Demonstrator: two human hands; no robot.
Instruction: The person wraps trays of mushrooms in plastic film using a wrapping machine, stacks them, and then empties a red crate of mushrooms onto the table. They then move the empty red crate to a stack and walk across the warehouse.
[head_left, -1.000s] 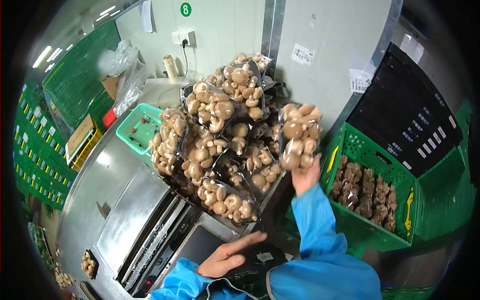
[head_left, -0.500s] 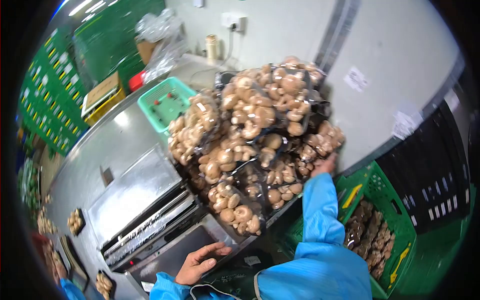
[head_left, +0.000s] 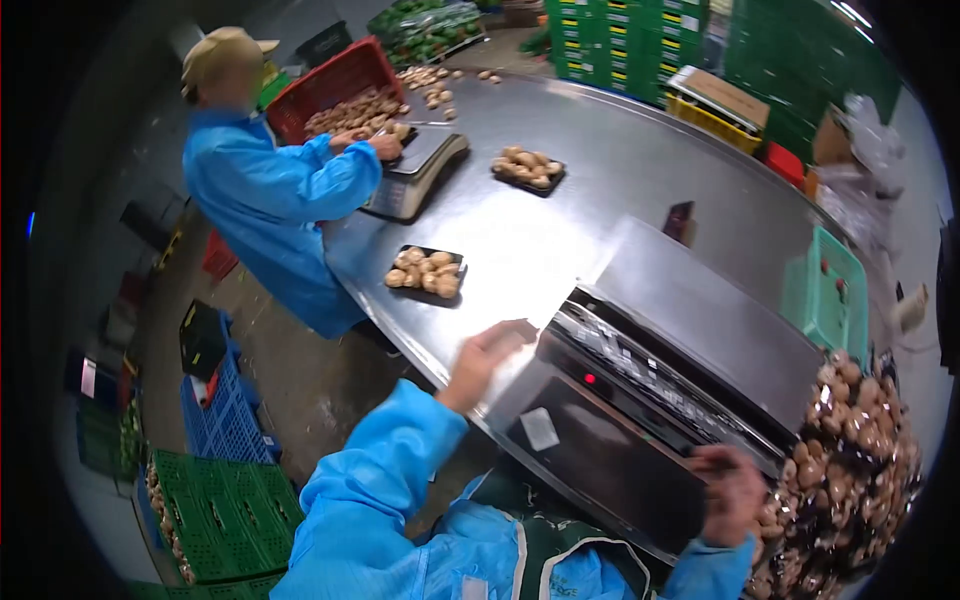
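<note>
My left hand point(head_left: 485, 362) reaches over the table's front edge beside the film wrapping machine point(head_left: 610, 440). Its fingers are stretched out and hold nothing. Beyond it on the steel table lies a black tray of mushrooms point(head_left: 425, 273); a second mushroom tray point(head_left: 528, 168) is further back. My right hand point(head_left: 728, 492), blurred, hovers at the right end of the machine's dark plate with its fingers apart and nothing visible in them. Close to it rises a heap of wrapped mushroom packs point(head_left: 850, 480). A white label point(head_left: 540, 429) lies on the plate.
Across the table's left end, a person in blue point(head_left: 270, 190) handles mushrooms at a scale point(head_left: 415, 180), beside a red crate point(head_left: 335, 85). A mint green basket point(head_left: 838, 290) stands at the right. Green crates point(head_left: 215, 520) and a blue crate point(head_left: 225, 405) are on the floor.
The view has swung left toward the co-worker and scale. My right hand has left the wrapped packs and come to the machine; my left hand has reached toward the nearer tray.
</note>
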